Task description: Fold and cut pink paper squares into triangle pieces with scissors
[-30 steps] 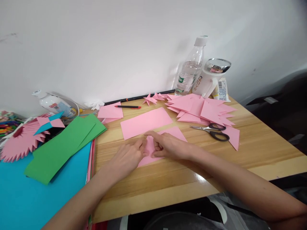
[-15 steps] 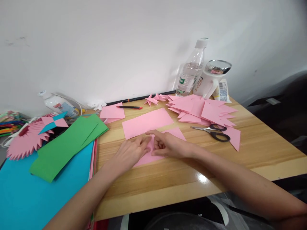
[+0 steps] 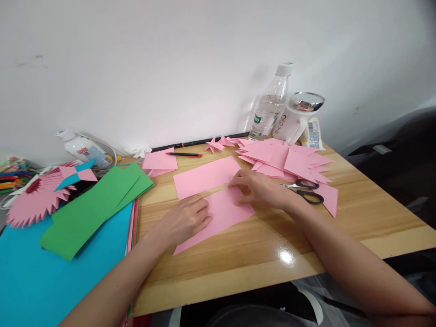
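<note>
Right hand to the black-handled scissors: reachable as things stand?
Likely yes. The scissors lie just right of the right hand, their handles uncovered. The hand is at the near pink sheet, so it would probably need to leave that first.

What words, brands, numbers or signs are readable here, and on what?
"on": green label of the clear plastic bottle, start unclear.
"OVE": white mug with shiny lid, first character unclear.
Too blurred: red lettering on the white plastic bottle.
Too small: print on the white-and-yellow packet with a barcode.
</note>
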Demonstrator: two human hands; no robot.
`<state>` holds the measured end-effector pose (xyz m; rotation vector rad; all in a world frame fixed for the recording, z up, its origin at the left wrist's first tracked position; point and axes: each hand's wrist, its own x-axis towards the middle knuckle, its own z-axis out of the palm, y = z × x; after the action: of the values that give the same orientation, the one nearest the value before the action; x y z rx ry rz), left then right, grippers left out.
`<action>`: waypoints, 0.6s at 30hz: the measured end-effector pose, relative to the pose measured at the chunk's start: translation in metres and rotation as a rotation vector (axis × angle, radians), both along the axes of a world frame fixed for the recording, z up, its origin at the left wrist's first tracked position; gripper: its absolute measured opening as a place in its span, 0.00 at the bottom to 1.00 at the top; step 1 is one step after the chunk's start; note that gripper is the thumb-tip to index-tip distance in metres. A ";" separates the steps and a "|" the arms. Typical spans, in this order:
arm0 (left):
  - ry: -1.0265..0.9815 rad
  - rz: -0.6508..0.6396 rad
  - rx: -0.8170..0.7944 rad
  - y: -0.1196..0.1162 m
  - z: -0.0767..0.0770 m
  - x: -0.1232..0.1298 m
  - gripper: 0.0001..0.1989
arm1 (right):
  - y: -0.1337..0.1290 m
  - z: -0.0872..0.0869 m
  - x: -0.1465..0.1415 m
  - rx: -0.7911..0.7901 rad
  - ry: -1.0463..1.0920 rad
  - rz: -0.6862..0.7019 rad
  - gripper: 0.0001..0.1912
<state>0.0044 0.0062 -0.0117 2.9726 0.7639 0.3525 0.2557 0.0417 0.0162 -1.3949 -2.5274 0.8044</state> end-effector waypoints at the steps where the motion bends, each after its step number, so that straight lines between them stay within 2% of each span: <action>1: 0.015 -0.006 0.009 0.000 0.000 0.001 0.13 | 0.000 0.000 0.000 -0.019 0.000 -0.005 0.20; 5: 0.090 -0.011 -0.010 -0.003 0.002 0.006 0.11 | 0.001 -0.003 0.001 -0.066 -0.015 -0.018 0.23; 11: 0.085 0.018 -0.173 -0.008 0.008 0.008 0.12 | 0.000 -0.006 0.003 -0.073 -0.021 0.030 0.15; 18: 0.062 0.027 -0.137 -0.010 0.008 0.011 0.12 | 0.001 -0.015 0.001 -0.113 0.088 -0.073 0.24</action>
<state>0.0156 -0.0034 -0.0032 2.8592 0.8002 0.2016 0.2562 0.0427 0.0016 -1.4426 -2.3844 0.9854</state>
